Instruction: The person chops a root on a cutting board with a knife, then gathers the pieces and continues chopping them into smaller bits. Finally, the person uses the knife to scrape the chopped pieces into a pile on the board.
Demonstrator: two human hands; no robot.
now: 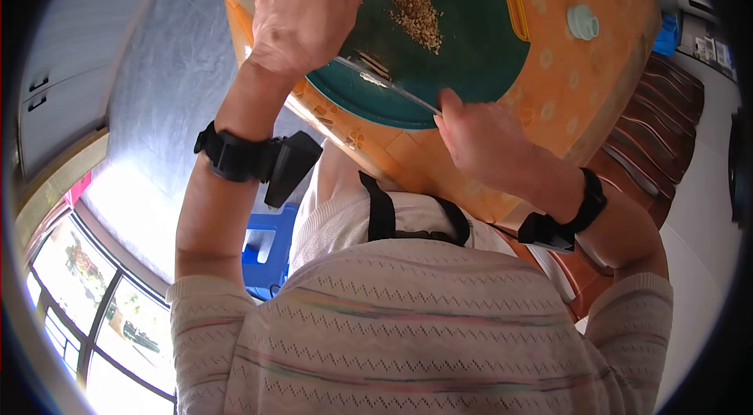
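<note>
Across the near part of the green cutting board (471, 62), in the head view, the knife (404, 91) runs slantwise, its handle closed inside the right grip (488, 136) and its blade reaching toward the left wrist. A few thin brown slices (375, 64) lie right by the blade, just beyond it and well left of the right grip. Farther up the board sits a chopped pile (416, 15), apart from both hands. The left grip (302, 11) is bent over the board's left side; whether it pinches anything, I cannot tell. Under the board is the patterned orange counter (565, 85).
</note>
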